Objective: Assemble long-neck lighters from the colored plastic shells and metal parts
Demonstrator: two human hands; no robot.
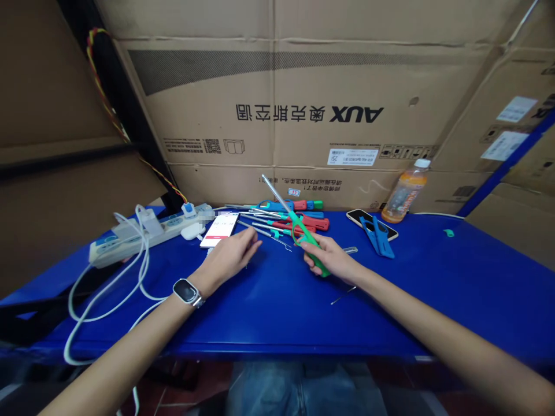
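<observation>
The person's right hand [326,255] grips a green lighter [296,219], metal tube slanting up — while the left hand [229,251], a watch [186,291] on its wrist, curls beside a lit phone [221,227]. Red and blue lighters [315,222] lie beyond on the blue table [269,318].

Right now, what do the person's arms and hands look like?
The left hand and right hand wear no gloves. No sleeves show on the left arm or right arm. Above the left hand sits a watch with a dark, rounded screen and silvery band.
</observation>
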